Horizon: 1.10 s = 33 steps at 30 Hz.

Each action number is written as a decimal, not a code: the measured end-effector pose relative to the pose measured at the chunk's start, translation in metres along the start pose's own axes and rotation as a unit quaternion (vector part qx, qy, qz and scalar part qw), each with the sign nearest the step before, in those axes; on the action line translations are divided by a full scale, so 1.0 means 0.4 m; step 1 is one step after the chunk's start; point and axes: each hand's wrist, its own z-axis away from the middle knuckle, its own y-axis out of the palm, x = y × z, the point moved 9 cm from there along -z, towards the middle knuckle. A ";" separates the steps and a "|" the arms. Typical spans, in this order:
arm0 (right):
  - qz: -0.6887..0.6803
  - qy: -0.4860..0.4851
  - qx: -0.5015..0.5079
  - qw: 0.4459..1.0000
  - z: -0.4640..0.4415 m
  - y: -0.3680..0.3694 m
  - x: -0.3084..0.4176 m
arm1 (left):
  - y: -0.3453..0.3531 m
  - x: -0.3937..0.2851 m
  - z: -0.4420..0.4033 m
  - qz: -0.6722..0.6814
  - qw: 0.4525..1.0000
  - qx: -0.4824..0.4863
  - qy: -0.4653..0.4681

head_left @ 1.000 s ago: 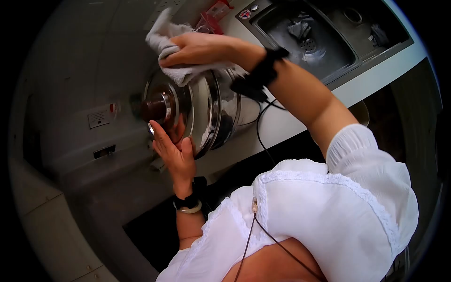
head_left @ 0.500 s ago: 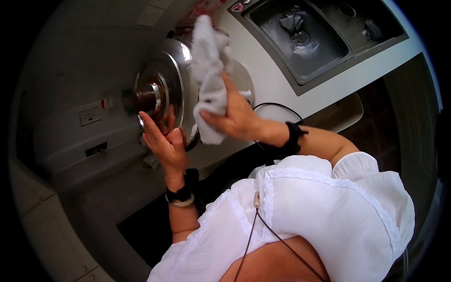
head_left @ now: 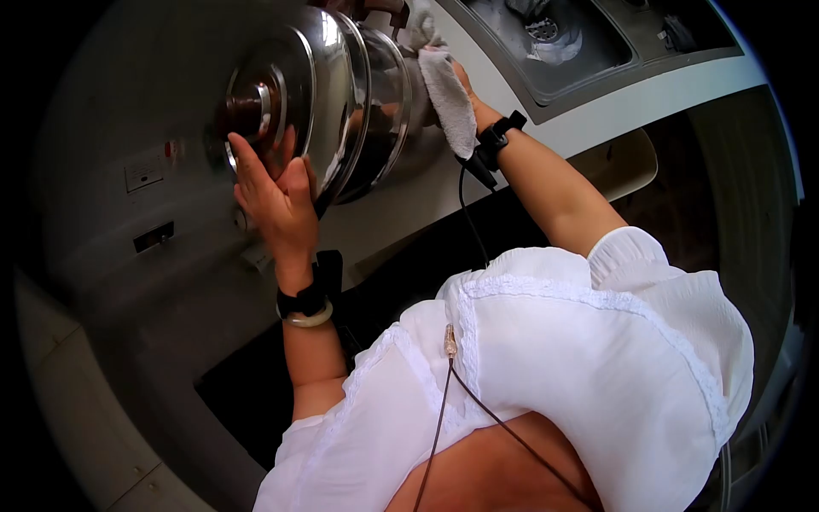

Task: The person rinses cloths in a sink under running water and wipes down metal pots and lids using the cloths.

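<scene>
A shiny steel pot (head_left: 380, 111) with a domed lid (head_left: 320, 94) and a brown knob (head_left: 243, 113) lies in the upper left; I cannot tell whether it stands upright or is tilted. My left hand (head_left: 275, 194) rests with stretched fingers against the lid's near edge, the fingers mirrored in the metal. My right hand (head_left: 465, 85) is at the pot's far end, holding a grey cloth (head_left: 448, 98) against or close to its side. The cloth hides most of the right fingers.
A dark sink (head_left: 554, 51) with a drain and some crumpled things is set into the white counter (head_left: 614, 98). A black cord (head_left: 463, 205) hangs from the counter's edge. A pale basin-like object (head_left: 631, 162) shows below the counter. Sockets (head_left: 143, 175) are on the wall.
My right hand has moved the cloth from above the lid's side to the pot's far end. The pot's body shows more. My left hand stays on the lid.
</scene>
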 end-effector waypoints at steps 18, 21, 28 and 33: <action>0.743 -0.119 0.288 0.592 0.506 0.533 -0.249 | 0.013 0.038 0.006 -0.047 0.991 -0.104 0.066; 0.790 -0.137 0.286 0.525 0.521 0.482 -0.189 | -0.001 0.015 0.016 -0.025 0.989 -0.100 0.108; 0.752 -0.220 0.236 0.574 0.531 0.188 0.079 | -0.209 0.120 0.168 0.127 0.984 0.010 0.123; 0.820 -0.277 0.134 0.483 0.656 0.396 0.420 | -0.271 0.239 0.255 0.387 0.920 0.009 0.064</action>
